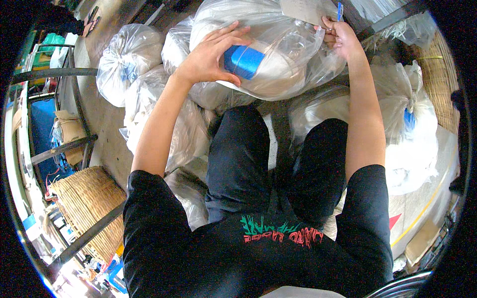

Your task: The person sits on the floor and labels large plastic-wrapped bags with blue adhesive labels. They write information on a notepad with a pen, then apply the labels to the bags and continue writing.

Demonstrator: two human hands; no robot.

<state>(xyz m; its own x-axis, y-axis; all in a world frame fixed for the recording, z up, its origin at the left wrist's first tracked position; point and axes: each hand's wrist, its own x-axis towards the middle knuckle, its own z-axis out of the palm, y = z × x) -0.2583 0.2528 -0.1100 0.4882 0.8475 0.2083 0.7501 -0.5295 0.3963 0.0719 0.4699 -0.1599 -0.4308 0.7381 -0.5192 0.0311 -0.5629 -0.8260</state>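
A large clear plastic bag (288,74) filled with white material lies in front of my knees. My left hand (211,54) is spread over its left side, thumb and fingers apart around a blue patch (243,61) that shows at the bag. At the bag's far right, my right hand (342,39) is closed, its fingertips pinching the loose plastic. A blue pen (340,11) sticks up just beyond that hand; whether the fingers hold it too I cannot make out. A flat brownish card (309,11) lies on top of the bag beside the right fingers.
More filled clear bags stand at the left (128,62) and right (405,124). A woven basket (89,206) sits at the lower left behind dark metal bars (64,149). Another woven basket (437,74) is at the far right, and a loose cardboard piece (422,242) lies lower right.
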